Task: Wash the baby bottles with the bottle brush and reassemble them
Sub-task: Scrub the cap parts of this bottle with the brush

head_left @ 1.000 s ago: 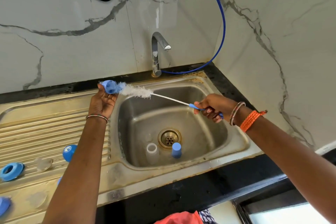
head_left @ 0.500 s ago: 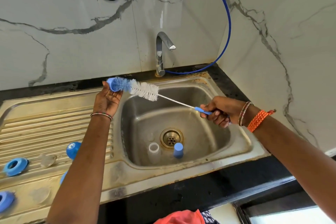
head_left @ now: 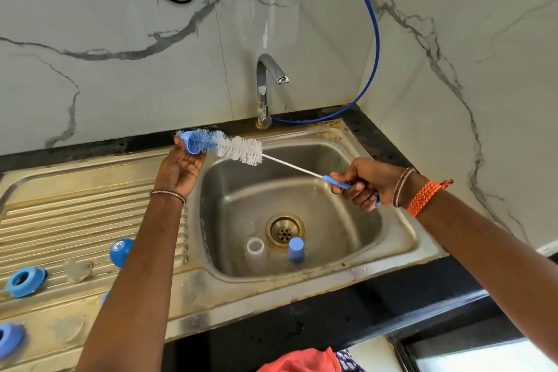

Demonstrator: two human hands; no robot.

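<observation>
A stainless steel sink [head_left: 401,238] with a ribbed drainboard sits in a black counter under white marble-veined wall tiles, and no brand, label or writing can be read on anything. At centre left of the frame the left hand [head_left: 178,169] is raised palm-up, its fingertips holding a small blue cap [head_left: 190,143] against the blue bristle tip of the bottle brush [head_left: 238,149]. At centre right the right hand [head_left: 362,183] has its fingers curled round the brush's blue handle, the thin white shaft running up-left over the basin. Down in the basin, by the drain [head_left: 284,231], a clear bottle [head_left: 256,254] stands upright beside a blue cup-shaped piece [head_left: 296,249]. On the drainboard at lower left lie blue rings [head_left: 25,281] and a clear nipple [head_left: 78,270]. A tap [head_left: 265,87] rises behind the basin, a blue hose [head_left: 374,39] looping up the wall.
</observation>
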